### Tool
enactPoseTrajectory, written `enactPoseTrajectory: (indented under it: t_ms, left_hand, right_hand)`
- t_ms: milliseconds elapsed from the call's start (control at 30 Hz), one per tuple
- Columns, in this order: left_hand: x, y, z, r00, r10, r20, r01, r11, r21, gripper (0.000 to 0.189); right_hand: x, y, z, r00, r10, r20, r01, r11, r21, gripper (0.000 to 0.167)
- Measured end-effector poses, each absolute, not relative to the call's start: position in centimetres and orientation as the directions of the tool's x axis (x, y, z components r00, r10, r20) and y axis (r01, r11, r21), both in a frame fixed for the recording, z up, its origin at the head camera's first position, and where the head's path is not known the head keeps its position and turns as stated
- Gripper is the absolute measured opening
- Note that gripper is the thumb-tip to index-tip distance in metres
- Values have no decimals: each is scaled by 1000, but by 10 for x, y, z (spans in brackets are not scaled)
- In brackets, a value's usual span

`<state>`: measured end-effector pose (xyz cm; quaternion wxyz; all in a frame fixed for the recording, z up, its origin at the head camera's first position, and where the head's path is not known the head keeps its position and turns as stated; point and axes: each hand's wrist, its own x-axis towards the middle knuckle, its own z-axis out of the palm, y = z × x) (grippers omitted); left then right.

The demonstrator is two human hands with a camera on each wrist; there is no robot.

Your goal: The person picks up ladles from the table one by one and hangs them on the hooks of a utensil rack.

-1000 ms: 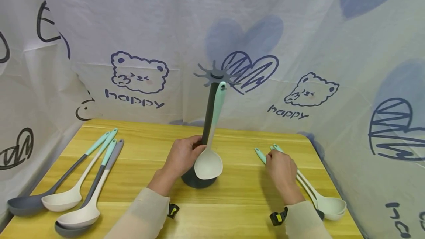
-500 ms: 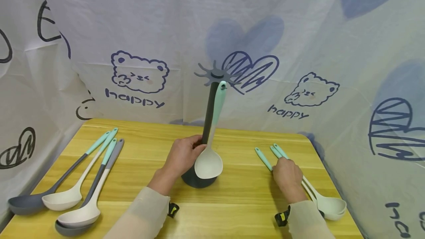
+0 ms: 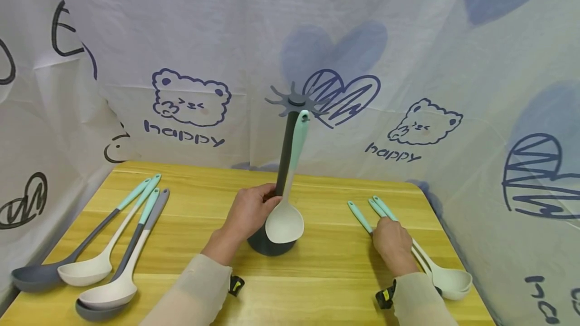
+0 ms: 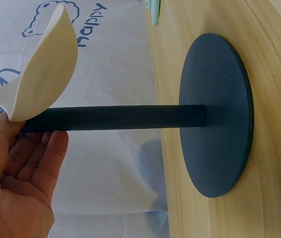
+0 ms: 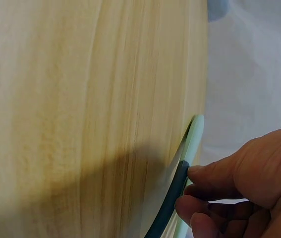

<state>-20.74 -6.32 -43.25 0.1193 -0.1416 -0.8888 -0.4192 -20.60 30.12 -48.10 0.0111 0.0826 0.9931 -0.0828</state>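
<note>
My left hand (image 3: pixel 251 210) grips the dark post of a utensil stand (image 3: pixel 286 155), thumb in front and fingers behind. A white ladle (image 3: pixel 284 223) with a mint handle hangs from the stand's grey hook ring (image 3: pixel 296 102), its bowl overlapping the post. At the right, my right hand (image 3: pixel 393 240) pinches the dark shaft (image 5: pixel 167 208) of a mint-handled utensil between thumb and fingers, just below the mint part (image 3: pixel 360 215). Its lower end is mostly hidden by the hand and sleeve. Beside it lie mint-handled white ladles (image 3: pixel 453 280), their bowls stacked.
Several ladles lie at the table's left: a dark grey one (image 3: pixel 38 278), a white one (image 3: pixel 86 271) and another white one (image 3: pixel 111 293) over a dark bowl (image 3: pixel 97 313). The stand's round base (image 4: pixel 214 119) rests on the wooden table (image 3: pixel 317 286). A printed cloth (image 3: pixel 254 39) surrounds the table.
My right hand has slid down and right along the mint handle to the dark shaft, uncovering more handles. My left hand and the stand have stayed in place.
</note>
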Motion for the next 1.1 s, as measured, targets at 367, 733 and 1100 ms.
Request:
enactPoseTrajectory:
  t_ms: [367,733,1100]
  left_hand:
    - [-208,-63,-432,-937,148,315,338,604,722,25]
    - [-208,-63,-432,-941,147,306,331,598,730,26]
    - [-207,-63,-432,-939,150,310,336,594,731,24]
  right_hand:
    - [-204,297,-486,-984,154,-86,166,973,-161,31]
    - [-206,298,-490,-992,120,-35,124,983,-135,31]
    - [-207,297,-491,-995,97,-24,99,989,-112,29]
